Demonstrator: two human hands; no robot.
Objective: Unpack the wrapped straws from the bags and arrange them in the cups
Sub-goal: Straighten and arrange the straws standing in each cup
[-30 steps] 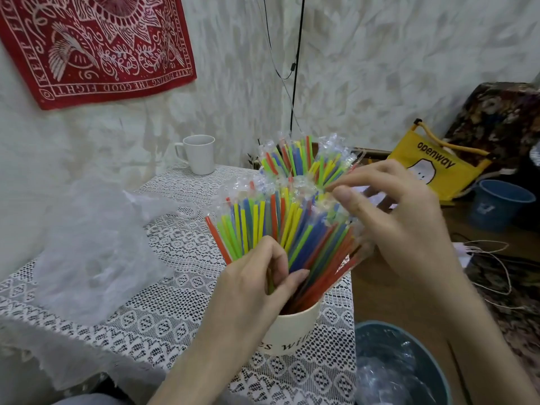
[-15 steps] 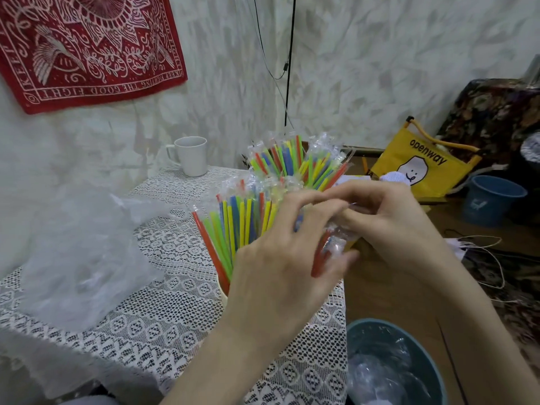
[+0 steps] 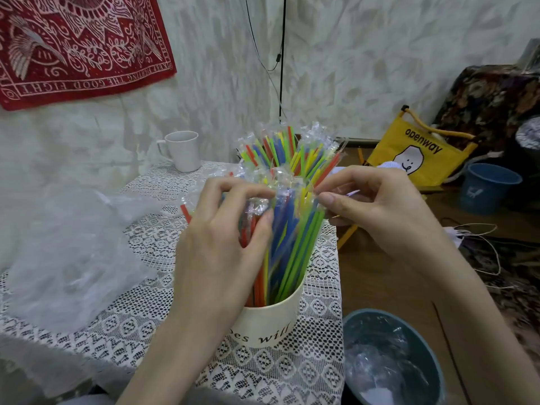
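Behind straw cup (image 3: 270,323): second bundle (image 3: 287,150), white mug (image 3: 182,150).

Straws (image 3: 292,247) in cup (image 3: 267,325), mug (image 3: 182,150) behind.

There is just one camera. It sits on the person's head and looks forward and down. It is very close to the two hands, so the left hand (image 3: 222,244) and the right hand (image 3: 377,211) look big in the middle. Both arms come in from the bottom edge. The tabletop (image 3: 140,325) with its lace cloth fills the lower left. The wall (image 3: 350,68) is straight ahead at the top. The floor (image 3: 388,276) shows on the right. The view is wide, so things near the edges look bent.
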